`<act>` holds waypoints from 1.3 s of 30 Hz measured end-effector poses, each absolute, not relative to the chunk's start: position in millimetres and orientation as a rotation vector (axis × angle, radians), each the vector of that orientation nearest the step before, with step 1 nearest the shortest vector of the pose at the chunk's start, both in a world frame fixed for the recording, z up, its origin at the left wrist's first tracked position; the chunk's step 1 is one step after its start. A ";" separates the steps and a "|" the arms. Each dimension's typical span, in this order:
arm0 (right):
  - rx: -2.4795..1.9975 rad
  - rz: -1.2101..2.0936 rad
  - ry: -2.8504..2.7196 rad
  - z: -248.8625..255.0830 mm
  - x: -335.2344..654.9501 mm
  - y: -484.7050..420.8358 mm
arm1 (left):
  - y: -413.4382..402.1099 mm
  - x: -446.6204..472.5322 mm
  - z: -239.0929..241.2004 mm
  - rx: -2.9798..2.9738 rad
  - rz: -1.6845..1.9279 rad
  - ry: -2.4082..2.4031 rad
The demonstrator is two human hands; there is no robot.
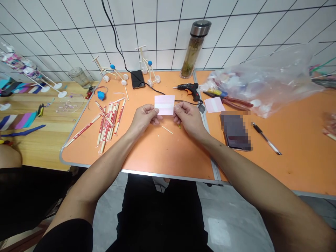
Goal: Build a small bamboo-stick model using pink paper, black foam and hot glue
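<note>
Both hands hold one small pink paper slip (pixel 164 104) just above the orange desk (pixel 157 154): the left hand (pixel 144 118) pinches its lower left corner between thumb and fingers, the right hand (pixel 189 117) pinches its lower right corner the same way. The slip stands almost upright, its face toward the camera, with a paler band across its middle that may be a fold; I cannot tell for sure. My judgement is that the slip is being lined up or creased, so the coming move calls for even pressure from both thumbs and keeping the edges square.

Taking the slip as landmark: a short wooden stick (pixel 167 130) lies on the desk just below it, a black glue gun (pixel 190 89) lies beyond it to the right, a second pink slip (pixel 214 104) lies flat to its right, and a heap of wrapped chopsticks (pixel 109 120) lies to its left.

Containers: the tall bottle (pixel 195 47) behind the slip holds greenish-brown leaves in liquid; the clear plastic bag (pixel 265 82) far to its right holds small whitish pieces, too blurred to name; the small glass jar (pixel 78 77) far left shows no clear contents.
</note>
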State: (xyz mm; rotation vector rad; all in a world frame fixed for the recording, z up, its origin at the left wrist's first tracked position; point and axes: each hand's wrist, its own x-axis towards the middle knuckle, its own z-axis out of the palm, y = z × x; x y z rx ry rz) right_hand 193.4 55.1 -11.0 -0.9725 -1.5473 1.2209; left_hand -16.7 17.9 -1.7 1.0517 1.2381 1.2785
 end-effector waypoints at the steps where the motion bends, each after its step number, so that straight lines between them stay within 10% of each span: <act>1: -0.971 1.224 -1.546 -10.7 193.2 55.0 | 17.9 -16.6 -1.4 1.051 1.278 1.238; 39: -0.979 1.225 -1.565 -8.3 189.2 49.1 | 22.1 -18.0 -7.5 1.005 1.339 1.164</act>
